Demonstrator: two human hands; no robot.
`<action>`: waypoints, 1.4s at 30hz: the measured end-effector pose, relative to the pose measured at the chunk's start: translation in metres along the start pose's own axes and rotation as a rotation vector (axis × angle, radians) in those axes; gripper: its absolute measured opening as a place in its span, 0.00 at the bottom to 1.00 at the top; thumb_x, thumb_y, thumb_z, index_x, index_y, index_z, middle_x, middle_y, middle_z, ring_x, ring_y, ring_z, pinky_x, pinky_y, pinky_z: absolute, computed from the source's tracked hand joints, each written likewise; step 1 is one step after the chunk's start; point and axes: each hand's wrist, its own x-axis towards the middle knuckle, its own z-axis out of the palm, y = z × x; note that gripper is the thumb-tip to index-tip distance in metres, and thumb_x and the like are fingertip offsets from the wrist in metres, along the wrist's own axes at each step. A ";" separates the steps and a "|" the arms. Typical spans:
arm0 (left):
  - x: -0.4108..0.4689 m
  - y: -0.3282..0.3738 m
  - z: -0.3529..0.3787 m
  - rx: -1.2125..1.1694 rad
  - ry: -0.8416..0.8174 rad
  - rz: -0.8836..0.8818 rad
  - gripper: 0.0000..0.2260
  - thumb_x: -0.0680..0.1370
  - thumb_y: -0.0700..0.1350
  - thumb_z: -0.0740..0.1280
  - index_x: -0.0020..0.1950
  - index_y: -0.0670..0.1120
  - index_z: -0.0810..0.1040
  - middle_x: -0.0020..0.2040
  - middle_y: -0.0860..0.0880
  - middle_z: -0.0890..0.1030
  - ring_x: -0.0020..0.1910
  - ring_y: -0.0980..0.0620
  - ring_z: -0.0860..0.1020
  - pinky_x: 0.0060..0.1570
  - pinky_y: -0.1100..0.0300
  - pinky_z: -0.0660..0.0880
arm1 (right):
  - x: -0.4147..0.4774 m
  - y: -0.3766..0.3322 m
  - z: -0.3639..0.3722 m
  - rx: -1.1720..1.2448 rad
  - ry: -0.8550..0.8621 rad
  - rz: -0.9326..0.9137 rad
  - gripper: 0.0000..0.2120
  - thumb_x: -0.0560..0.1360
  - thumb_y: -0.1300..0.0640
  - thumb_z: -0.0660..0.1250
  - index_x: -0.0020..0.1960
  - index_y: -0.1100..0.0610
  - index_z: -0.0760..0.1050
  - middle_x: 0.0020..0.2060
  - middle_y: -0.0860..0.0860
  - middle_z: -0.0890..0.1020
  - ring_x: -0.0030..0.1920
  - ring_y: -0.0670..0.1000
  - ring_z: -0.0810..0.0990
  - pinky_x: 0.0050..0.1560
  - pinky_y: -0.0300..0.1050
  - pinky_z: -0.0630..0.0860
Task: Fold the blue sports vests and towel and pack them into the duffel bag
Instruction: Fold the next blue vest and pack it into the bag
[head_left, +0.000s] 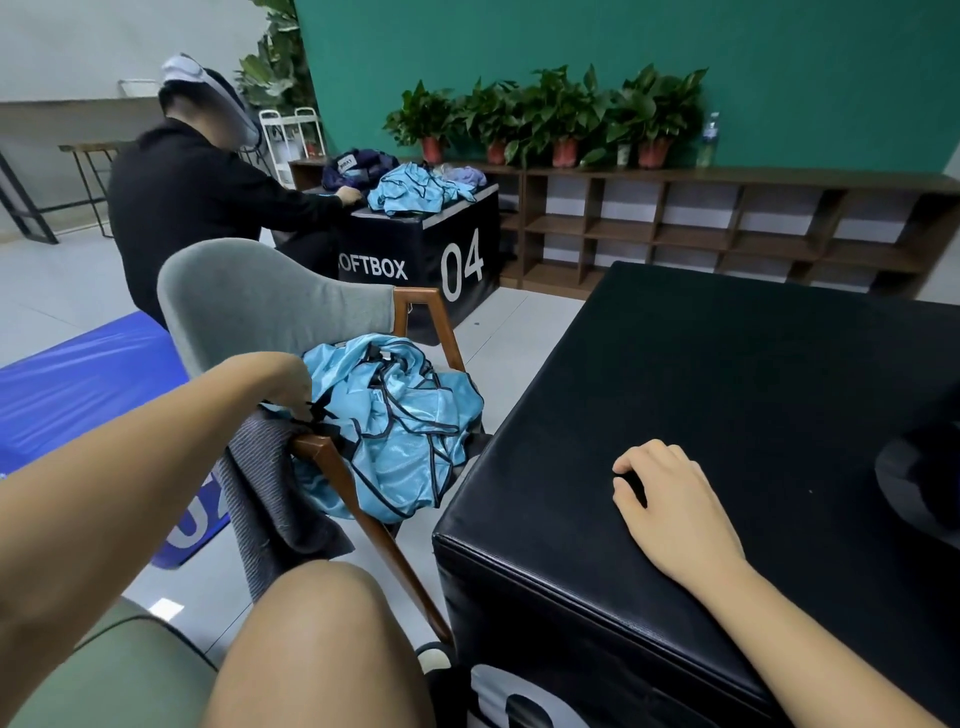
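A heap of shiny light-blue sports vests (395, 426) with dark trim lies crumpled on the seat of a grey chair (270, 301) to my left. My left hand (291, 379) reaches into the near edge of the heap, its fingers pinching the dark trim of a vest. A dark grey towel (270, 499) hangs over the chair's near wooden armrest. My right hand (670, 499) rests on top of the big black padded box (727, 395), fingers loosely curled, holding nothing. At the right edge a dark object (919, 478), perhaps the duffel bag, is partly cut off.
Another person in black (208, 192) sits at a second black box marked "04" (441, 249) with more blue vests (415, 189) and a dark bag (353, 169). A blue mat (88, 384) lies left. Low wooden shelves (727, 228) with potted plants line the green wall.
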 end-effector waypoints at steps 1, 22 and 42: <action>0.000 -0.005 0.001 0.009 0.025 -0.013 0.21 0.79 0.57 0.74 0.67 0.47 0.83 0.61 0.49 0.83 0.57 0.47 0.81 0.56 0.57 0.77 | 0.000 0.000 0.000 0.000 0.001 0.000 0.03 0.83 0.52 0.64 0.54 0.47 0.77 0.51 0.38 0.74 0.52 0.44 0.69 0.57 0.44 0.68; -0.112 -0.032 -0.110 -0.896 0.798 0.111 0.04 0.81 0.44 0.72 0.49 0.47 0.86 0.45 0.49 0.85 0.45 0.47 0.81 0.47 0.57 0.73 | 0.000 -0.009 -0.010 0.028 -0.081 0.034 0.06 0.83 0.49 0.65 0.60 0.43 0.75 0.53 0.36 0.75 0.57 0.44 0.74 0.62 0.45 0.69; -0.331 0.021 -0.250 -1.160 1.026 0.528 0.05 0.81 0.44 0.71 0.49 0.44 0.85 0.46 0.45 0.87 0.39 0.50 0.80 0.45 0.54 0.80 | -0.025 -0.138 -0.155 0.402 -0.037 0.090 0.20 0.75 0.36 0.74 0.59 0.47 0.79 0.51 0.41 0.82 0.52 0.42 0.81 0.56 0.44 0.80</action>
